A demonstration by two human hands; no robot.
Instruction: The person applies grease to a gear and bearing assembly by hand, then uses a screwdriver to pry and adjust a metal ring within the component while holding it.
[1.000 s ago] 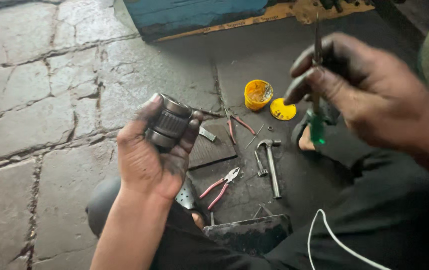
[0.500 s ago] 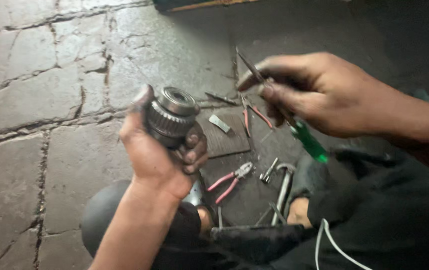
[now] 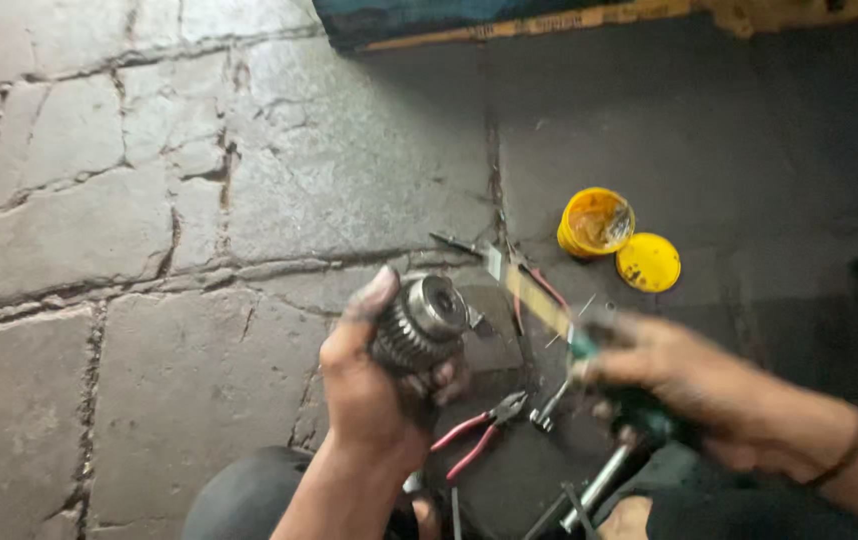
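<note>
Both hands busy: left hand (image 3: pixel 374 400) fingers still clamp the metal gear part (image 3: pixel 417 325), right hand (image 3: pixel 694 385) has dropped lower, gripping the green-handled screwdriver (image 3: pixel 539 300) tip-up beside it.

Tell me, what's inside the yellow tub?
The yellow tub stands open on the floor, its lid lying beside it. Its inner walls look smeared yellow-brown. The picture is too blurry to tell what the stuff is or how deep it goes.

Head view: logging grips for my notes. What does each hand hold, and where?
Left hand grips the geared metal cylinder around its body; right hand holds the green-handled screwdriver by its handle.
</note>
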